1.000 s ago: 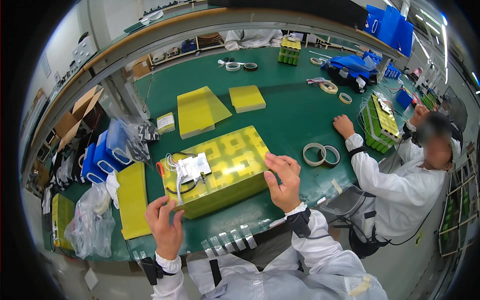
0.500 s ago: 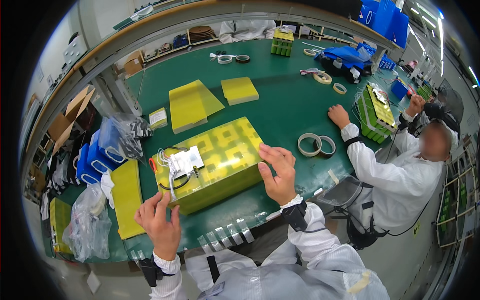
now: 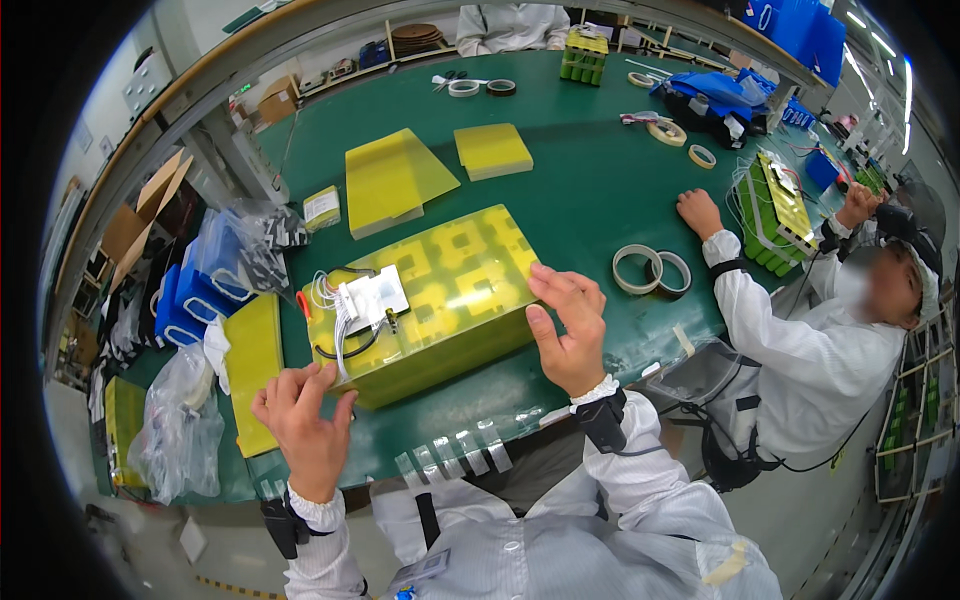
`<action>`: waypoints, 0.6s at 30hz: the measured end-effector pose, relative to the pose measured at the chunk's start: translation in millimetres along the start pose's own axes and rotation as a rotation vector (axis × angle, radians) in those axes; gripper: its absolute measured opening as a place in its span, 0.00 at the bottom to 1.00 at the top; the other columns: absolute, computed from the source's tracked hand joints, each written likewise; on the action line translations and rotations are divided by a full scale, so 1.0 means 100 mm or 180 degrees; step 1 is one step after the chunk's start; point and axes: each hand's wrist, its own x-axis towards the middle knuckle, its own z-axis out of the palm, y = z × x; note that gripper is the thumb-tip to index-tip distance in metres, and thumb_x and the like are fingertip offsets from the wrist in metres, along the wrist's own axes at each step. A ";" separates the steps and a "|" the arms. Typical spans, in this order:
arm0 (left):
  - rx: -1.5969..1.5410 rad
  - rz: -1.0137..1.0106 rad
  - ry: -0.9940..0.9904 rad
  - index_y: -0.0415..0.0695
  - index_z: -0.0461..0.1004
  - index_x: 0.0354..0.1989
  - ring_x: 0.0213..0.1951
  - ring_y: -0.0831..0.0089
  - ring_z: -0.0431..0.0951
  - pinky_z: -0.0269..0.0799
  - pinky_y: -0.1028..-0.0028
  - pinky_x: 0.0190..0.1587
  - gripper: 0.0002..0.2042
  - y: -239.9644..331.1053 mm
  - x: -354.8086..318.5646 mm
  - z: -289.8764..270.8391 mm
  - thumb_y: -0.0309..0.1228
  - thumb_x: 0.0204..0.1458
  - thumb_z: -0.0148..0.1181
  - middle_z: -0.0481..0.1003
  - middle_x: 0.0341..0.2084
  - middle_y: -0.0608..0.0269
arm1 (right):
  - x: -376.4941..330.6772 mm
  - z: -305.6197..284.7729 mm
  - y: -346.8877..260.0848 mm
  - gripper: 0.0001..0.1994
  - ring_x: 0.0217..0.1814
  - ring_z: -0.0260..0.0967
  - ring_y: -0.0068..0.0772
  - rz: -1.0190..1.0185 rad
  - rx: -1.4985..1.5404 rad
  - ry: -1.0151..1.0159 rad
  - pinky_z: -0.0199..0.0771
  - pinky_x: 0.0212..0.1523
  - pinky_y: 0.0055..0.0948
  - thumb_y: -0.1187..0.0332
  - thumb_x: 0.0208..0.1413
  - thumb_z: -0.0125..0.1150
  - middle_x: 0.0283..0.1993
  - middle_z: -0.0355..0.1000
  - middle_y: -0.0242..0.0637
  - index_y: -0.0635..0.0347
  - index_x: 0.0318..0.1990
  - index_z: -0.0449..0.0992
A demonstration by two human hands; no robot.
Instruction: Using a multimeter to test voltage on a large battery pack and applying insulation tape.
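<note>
A green table (image 3: pixel 590 190) fills most of the view, running from the near edge to the far shelving. At its near middle lies the pack (image 3: pixel 440 290), a big yellow block wrapped in clear film, with a white board (image 3: pixel 372 298) and a bundle of wires (image 3: pixel 335 335) on its left top. The pack sits between the two hands. The right hand (image 3: pixel 568 330) rests against the pack's right end, fingers spread and flat on the top edge, gripping nothing. The left hand (image 3: pixel 300 415) is at the near left corner, fingers curled loosely with the tips at the pack's lower edge; whether it pinches anything cannot be told.

Beyond the pack lie two yellow sheets (image 3: pixel 395 178), and a narrow one (image 3: pixel 252 365) lies at its left. Two tape rolls (image 3: pixel 652 270) sit to the right. Strips of clear tape (image 3: pixel 470 450) hang along the near edge. At the right, a co-worker (image 3: pixel 800 340) in white leans on the table, beside another green-and-yellow pack (image 3: pixel 775 205). Blue bins (image 3: pixel 190 295) and plastic bags (image 3: pixel 180 430) crowd the left end.
</note>
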 end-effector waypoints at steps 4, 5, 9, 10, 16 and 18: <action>0.0050 0.0061 -0.0005 0.48 0.80 0.43 0.44 0.63 0.74 0.55 0.61 0.53 0.23 -0.04 -0.02 -0.01 0.26 0.33 0.78 0.76 0.37 0.64 | -0.01 -0.01 0.01 0.13 0.56 0.68 0.42 -0.0007 0.0035 -0.0038 0.59 0.61 0.38 0.64 0.59 0.64 0.58 0.77 0.34 0.58 0.48 0.82; 0.0062 0.0069 -0.0036 0.48 0.80 0.43 0.44 0.64 0.74 0.55 0.62 0.52 0.23 -0.05 0.00 -0.01 0.27 0.33 0.78 0.76 0.37 0.64 | -0.02 -0.01 0.01 0.13 0.56 0.68 0.42 -0.0025 0.0014 -0.0023 0.59 0.61 0.38 0.64 0.59 0.64 0.58 0.77 0.34 0.58 0.48 0.82; 0.0093 0.0151 -0.0027 0.48 0.81 0.44 0.42 0.65 0.74 0.56 0.63 0.51 0.23 -0.06 0.02 0.00 0.30 0.34 0.78 0.77 0.37 0.64 | -0.01 -0.01 0.00 0.14 0.57 0.68 0.43 -0.0029 -0.0029 -0.0083 0.60 0.61 0.39 0.63 0.59 0.64 0.58 0.78 0.34 0.58 0.49 0.82; 0.0097 0.0267 0.0033 0.48 0.81 0.44 0.41 0.65 0.74 0.56 0.63 0.51 0.23 -0.07 0.01 -0.01 0.30 0.34 0.78 0.77 0.37 0.64 | -0.01 0.00 -0.01 0.14 0.57 0.68 0.43 -0.0025 -0.0050 -0.0076 0.61 0.61 0.39 0.63 0.59 0.64 0.58 0.78 0.34 0.58 0.50 0.81; 0.0061 0.0359 0.0135 0.49 0.81 0.49 0.39 0.68 0.73 0.56 0.64 0.52 0.26 -0.15 -0.07 0.04 0.32 0.36 0.78 0.77 0.41 0.66 | -0.01 -0.03 0.01 0.15 0.58 0.67 0.45 -0.0028 -0.0052 -0.0169 0.60 0.62 0.40 0.64 0.59 0.64 0.59 0.77 0.35 0.57 0.51 0.81; 0.0041 0.0300 0.0154 0.49 0.82 0.49 0.40 0.68 0.74 0.57 0.64 0.52 0.23 -0.13 -0.11 0.05 0.29 0.39 0.76 0.78 0.43 0.66 | -0.02 -0.05 0.00 0.15 0.58 0.67 0.45 -0.0026 -0.0083 -0.0214 0.58 0.63 0.41 0.64 0.58 0.65 0.59 0.76 0.34 0.57 0.52 0.80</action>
